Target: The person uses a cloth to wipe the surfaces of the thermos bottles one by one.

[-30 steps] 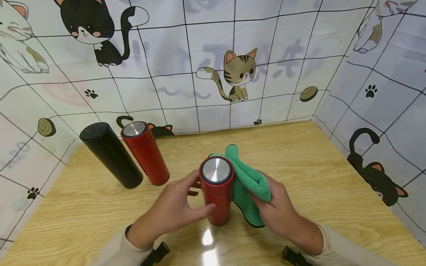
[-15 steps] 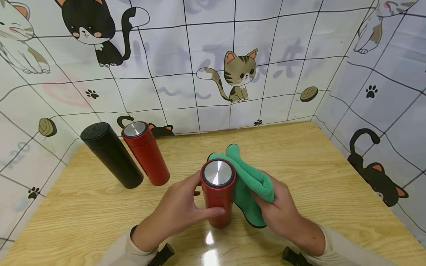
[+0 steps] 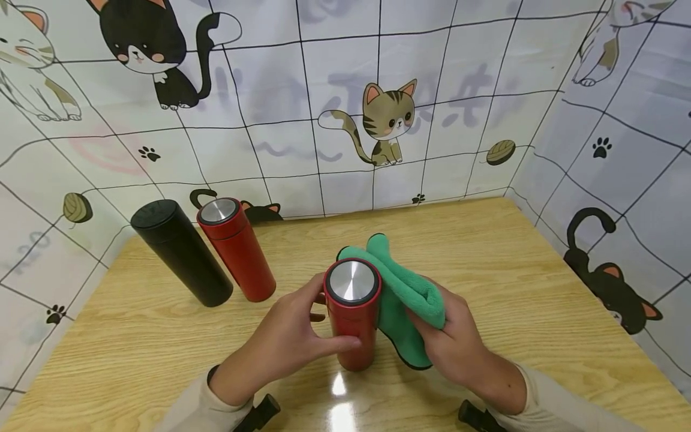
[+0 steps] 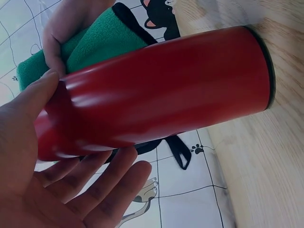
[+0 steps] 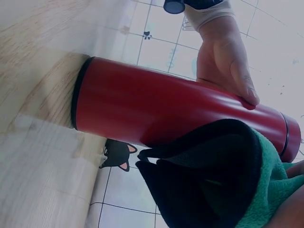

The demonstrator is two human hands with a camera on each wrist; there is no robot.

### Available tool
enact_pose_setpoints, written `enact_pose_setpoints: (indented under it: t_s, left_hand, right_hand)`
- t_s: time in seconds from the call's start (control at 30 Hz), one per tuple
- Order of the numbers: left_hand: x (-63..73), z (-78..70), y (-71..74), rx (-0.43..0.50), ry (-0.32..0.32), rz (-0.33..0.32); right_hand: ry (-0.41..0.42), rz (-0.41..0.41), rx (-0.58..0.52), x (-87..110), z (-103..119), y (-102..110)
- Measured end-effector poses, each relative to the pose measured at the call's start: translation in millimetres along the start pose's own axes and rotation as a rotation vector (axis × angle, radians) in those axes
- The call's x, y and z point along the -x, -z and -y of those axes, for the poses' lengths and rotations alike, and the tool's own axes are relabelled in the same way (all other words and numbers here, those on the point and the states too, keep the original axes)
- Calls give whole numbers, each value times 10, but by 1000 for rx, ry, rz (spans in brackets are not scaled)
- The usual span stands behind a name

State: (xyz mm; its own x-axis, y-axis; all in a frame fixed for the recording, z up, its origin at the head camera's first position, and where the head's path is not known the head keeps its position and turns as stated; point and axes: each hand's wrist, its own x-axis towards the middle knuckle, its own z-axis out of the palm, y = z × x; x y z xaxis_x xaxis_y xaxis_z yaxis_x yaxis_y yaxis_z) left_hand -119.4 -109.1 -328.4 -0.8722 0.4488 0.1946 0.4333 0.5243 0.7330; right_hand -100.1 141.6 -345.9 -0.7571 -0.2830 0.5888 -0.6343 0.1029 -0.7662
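Note:
A red thermos bottle [image 3: 353,324] with a silver-topped lid stands upright on the wooden table. My left hand [image 3: 294,333] holds it from the left, thumb across the near side and fingers round the far side. In the left wrist view the thumb touches the red bottle [image 4: 166,90] near its upper part. My right hand [image 3: 453,336] grips a folded green cloth [image 3: 407,300] with a dark edge, which lies against the bottle's right and far side. In the right wrist view the dark underside of the cloth [image 5: 209,175] shows beside the bottle.
A second red thermos bottle [image 3: 237,252] and a black thermos bottle [image 3: 183,255] stand side by side at the table's back left. A cat-patterned sheet [image 3: 259,90] hangs behind and along both sides of the table [image 3: 464,240].
Since a second ago the held bottle has shifted slightly right and nearer, and the left thumb reaches further across it. The cloth has moved slightly right. Over the last half second almost nothing differs.

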Motion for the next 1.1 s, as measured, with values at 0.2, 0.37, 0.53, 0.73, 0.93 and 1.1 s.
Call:
enact_pose_setpoints:
  t_s: [0.2,0.37,0.53,0.73,0.93,1.1]
  left_hand:
    - [20,28,5,84,13,1]
    - [29,63,23,136,26,18]
    - [33,73,38,141,28,28]
    - [37,80,44,143,22,34]
    - [46,102,49,128,5,35]
    - [59,121,78,120,-14,36]
  right_hand:
    - [-20,-22,36,13,7,0]
    - [17,-33,29,18,4,2]
    - [26,-35,37,13,-8,8]
    - [51,-17,5,3,-3,7]
    - [38,-10,11,12,-3,6]
    - [50,7,10,1,-9,1]
